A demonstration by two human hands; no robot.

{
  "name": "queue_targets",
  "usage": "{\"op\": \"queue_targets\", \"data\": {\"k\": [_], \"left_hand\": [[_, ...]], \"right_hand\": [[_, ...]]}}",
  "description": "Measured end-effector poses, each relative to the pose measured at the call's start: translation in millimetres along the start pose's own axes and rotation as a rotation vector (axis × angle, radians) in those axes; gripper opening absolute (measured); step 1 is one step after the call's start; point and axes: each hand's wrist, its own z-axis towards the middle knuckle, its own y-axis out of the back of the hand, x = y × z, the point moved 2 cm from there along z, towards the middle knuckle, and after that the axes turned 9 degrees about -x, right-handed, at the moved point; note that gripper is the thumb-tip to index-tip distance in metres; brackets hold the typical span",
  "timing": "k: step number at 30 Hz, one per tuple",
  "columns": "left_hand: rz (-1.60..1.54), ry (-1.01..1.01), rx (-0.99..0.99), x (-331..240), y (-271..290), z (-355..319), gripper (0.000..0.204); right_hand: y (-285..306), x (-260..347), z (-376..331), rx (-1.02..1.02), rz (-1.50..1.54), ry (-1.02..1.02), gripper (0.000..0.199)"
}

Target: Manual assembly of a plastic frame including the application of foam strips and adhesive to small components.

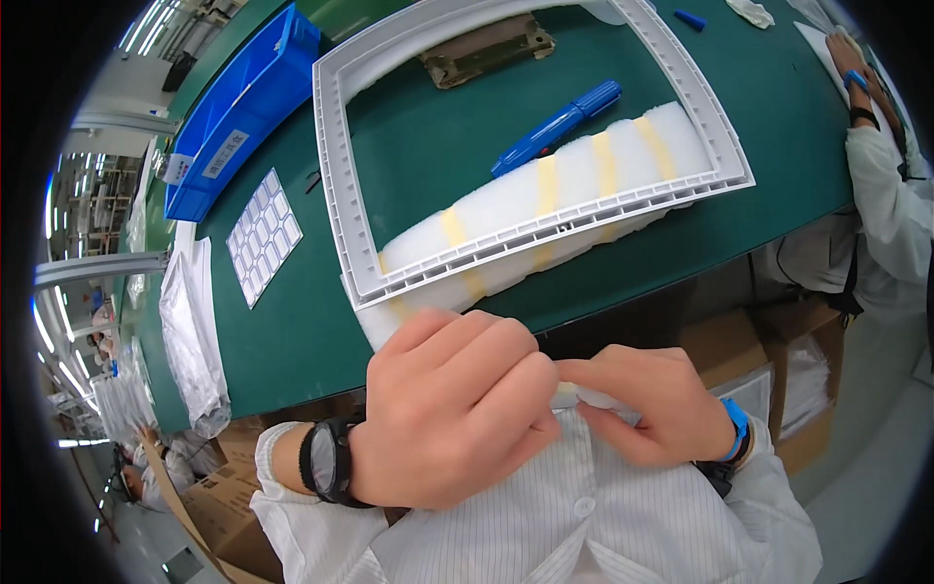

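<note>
White small piece (592, 396), maybe tape or foam, pinched between both hands close to the chest, below the bench edge. Left hand (452, 409) curled over it, watch on wrist; right hand (642, 404) grips its other end. Green bench (292, 321) carries white plastic frame (336, 185) over taped foam block (574, 180), blue marker (556, 127), label sheet (263, 236), blue bin (238, 102).

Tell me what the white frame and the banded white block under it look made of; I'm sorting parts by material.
The white frame looks like moulded plastic: matte, with fine ribs along its rim. The white block looks like soft foam: fuzzy, slightly translucent surface, rounded edges. The yellowish bands around it seem to be tape, though that is less certain.
</note>
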Motion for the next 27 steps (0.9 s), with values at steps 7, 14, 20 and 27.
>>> {"op": "queue_targets", "data": {"k": [7, 14, 20, 27], "left_hand": [[-0.014, 0.029, 0.02, -1, -2, -4, 0.026], [-0.009, 0.027, -0.012, -6, 1, -8, 0.025], [0.11, 0.001, -0.163, -1, 14, -14, 0.023], [-0.253, 0.343, -0.135, 2, 27, -15, 0.015]], "right_hand": [[-3, -1, -1, 0.005, -0.12, 0.039, 0.026], [-2, 0, -3, -0.002, -0.107, 0.049, 0.022], [1, 2, -3, 0.004, -0.126, 0.055, 0.022], [10, -3, -8, -0.034, -0.089, 0.002, 0.025]]}}
